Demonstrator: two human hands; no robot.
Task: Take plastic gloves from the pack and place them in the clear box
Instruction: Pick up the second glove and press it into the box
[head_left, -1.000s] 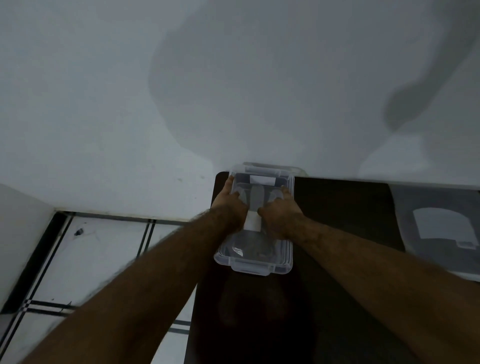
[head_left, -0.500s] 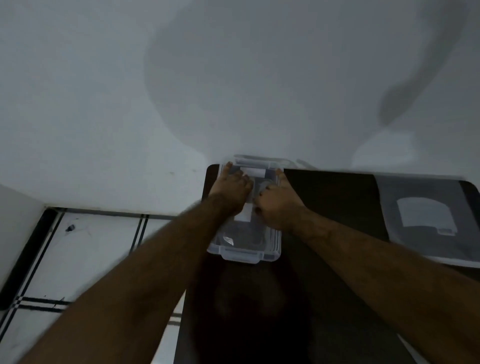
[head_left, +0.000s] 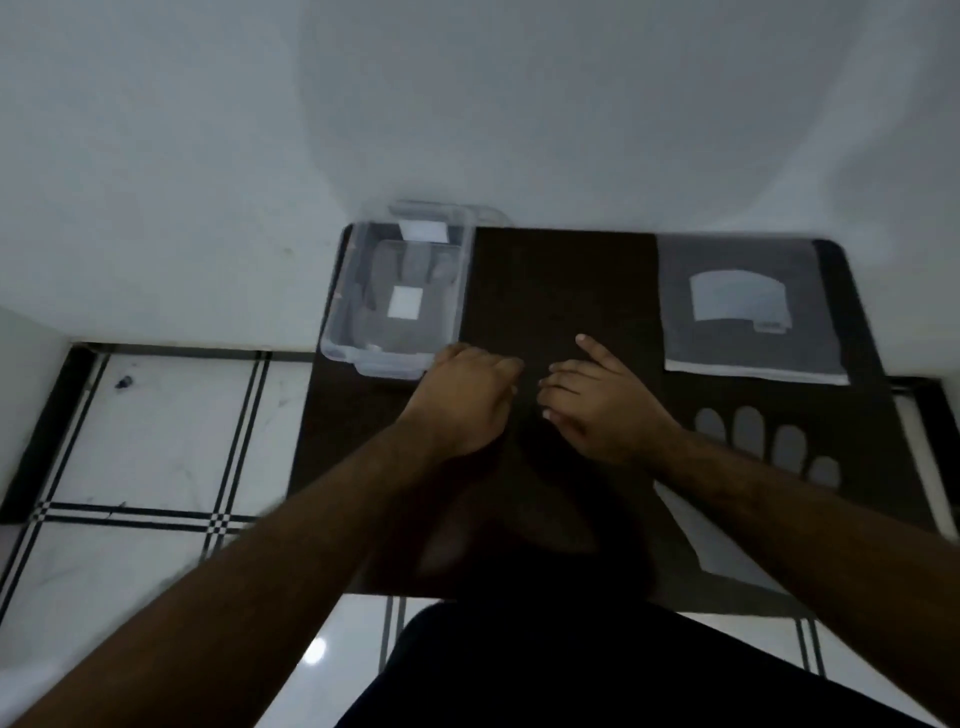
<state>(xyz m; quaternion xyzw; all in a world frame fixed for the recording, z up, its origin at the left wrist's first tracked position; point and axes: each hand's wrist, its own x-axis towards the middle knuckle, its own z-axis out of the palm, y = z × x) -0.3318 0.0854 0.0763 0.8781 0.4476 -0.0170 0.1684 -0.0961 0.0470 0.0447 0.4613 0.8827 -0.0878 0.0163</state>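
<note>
Both hands hover over the middle of the dark surface (head_left: 561, 291), close together and empty: the left hand (head_left: 467, 400) has its fingers curled loosely inward with nothing in its grip, and the right hand (head_left: 605, 402) is likewise slack and open, index finger stretched toward the far side. The clear box (head_left: 337, 332) stands at the far left corner of the surface, just to the far left of the left hand, whose knuckles lie close to its near right corner; whether they touch it cannot be told. Inside the box lie folded, translucent plastic gloves (head_left: 410, 291), flat and greyish, with a small white square label on top and another white patch at the far end. The box is a rounded rectangular tub of thin see-through plastic with a lipped rim. The glove pack (head_left: 748, 306) lies flat at the far right, well apart from both hands, a grey glossy pouch with a pale arched window. Near it to the right, a single thin glove (head_left: 763, 441) lies spread on the surface, its four rounded fingertips showing beside the right forearm.
</note>
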